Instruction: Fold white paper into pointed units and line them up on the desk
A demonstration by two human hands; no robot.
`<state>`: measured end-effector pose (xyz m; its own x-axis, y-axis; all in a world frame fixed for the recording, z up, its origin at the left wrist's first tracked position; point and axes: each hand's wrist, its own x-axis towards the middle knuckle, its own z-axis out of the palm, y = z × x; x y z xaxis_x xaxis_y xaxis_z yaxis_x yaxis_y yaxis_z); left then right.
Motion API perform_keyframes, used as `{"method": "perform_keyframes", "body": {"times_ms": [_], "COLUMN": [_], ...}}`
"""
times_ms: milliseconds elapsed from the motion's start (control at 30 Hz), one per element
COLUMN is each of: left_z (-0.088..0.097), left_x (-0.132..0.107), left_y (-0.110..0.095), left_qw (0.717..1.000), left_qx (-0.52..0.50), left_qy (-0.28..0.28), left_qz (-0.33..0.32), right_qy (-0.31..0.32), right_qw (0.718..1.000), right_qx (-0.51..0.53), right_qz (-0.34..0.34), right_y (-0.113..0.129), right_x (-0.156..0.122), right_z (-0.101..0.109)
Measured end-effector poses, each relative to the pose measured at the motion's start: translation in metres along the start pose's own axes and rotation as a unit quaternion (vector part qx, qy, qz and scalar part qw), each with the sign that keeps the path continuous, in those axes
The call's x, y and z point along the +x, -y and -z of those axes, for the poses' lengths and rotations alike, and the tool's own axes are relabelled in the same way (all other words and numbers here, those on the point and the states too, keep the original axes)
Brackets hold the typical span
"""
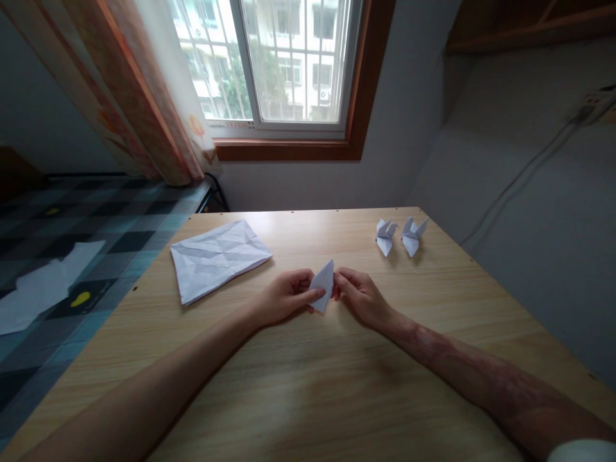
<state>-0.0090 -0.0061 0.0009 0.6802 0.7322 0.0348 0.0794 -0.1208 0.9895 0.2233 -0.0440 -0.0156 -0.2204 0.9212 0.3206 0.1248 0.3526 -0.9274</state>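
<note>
Between my hands, just above the middle of the table, is a small piece of folded white paper [323, 282], pointed at its top. My left hand [291, 295] pinches it from the left, thumb across its front face. The fingers of my right hand [359, 292] are closed at its right edge; their tips are partly hidden, and they appear to grip that edge. Two finished-looking origami cranes, one [385, 237] and another [412, 236], stand at the back right of the table. A creased stack of white paper [219, 256] lies at the left.
The wooden table [308, 398] reaches to a wall under a window [298, 64]. A bed with a checked cover [158, 199] adjoins on the left, with loose white sheets [43, 289] on it. A cable [520, 173] hangs along the right wall.
</note>
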Motion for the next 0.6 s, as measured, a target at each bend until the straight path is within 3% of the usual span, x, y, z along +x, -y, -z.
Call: {"method": "perform_keyframes", "body": {"times_ms": [333,600], "left_z": [0.004,0.002], "left_x": [0.0,-0.001], "left_y": [0.007,-0.008], "left_qw": [0.994,0.994], "left_qx": [0.103,0.098], "left_qy": [-0.004,-0.047], "left_qz": [-0.022,-0.027], "right_qy": [-0.002,-0.02], "right_qw": [1.0,1.0], "right_qx": [-0.001,0.019], "right_qz": [-0.005,-0.009], "right_y": [-0.002,0.001], "right_x": [0.0,0.001], "right_z": [-0.004,-0.004]}}
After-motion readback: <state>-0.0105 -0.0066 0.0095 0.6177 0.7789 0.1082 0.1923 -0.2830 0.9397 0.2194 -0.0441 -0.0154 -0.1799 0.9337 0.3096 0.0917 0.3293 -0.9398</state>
